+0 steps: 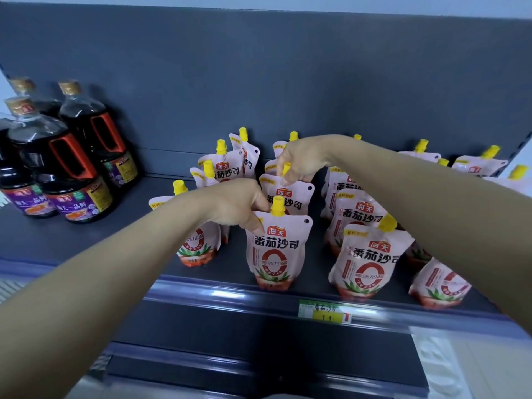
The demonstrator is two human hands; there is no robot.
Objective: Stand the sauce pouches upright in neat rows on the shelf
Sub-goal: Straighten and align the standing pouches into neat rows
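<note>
Dark grey shelf (201,272), grey back panel. Pink sauce pouches (365,266) upright, rough rows, yellow caps. Left hand (233,208) pinching top edge of front centre pouch (277,251). Right hand (299,162) closed around spout of pouch behind (288,194). Soy bottles (72,168) far left. Price tag (324,311) on front rail.

Dark shelf (86,240), sauce pouches (367,263), soy bottles (72,180)
</note>
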